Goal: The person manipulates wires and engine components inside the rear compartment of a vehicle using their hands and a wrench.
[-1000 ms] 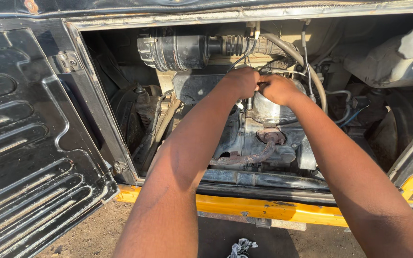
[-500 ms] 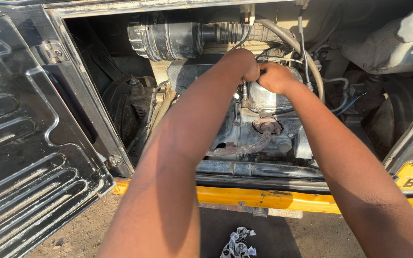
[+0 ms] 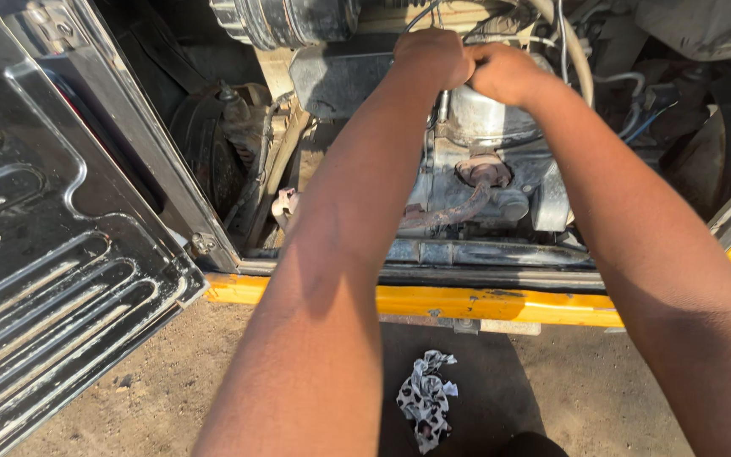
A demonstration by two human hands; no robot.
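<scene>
Engine bay open, black ribbed hatch door (image 3: 52, 279) swung left. Left hand (image 3: 431, 57) and right hand (image 3: 505, 74) both fisted, knuckles touching, directly above the silver metal canister (image 3: 488, 118) at the engine's top. What the curled fingers clamp is hidden; cannot tell. Yellow bumper strip (image 3: 467, 303) below. Spotted rag (image 3: 426, 398) on the dirt ground (image 3: 145, 398).

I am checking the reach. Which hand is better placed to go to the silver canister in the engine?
Probably the right hand: it rests directly above the silver canister. The left hand sits beside it, a little off the canister's left edge.
</scene>
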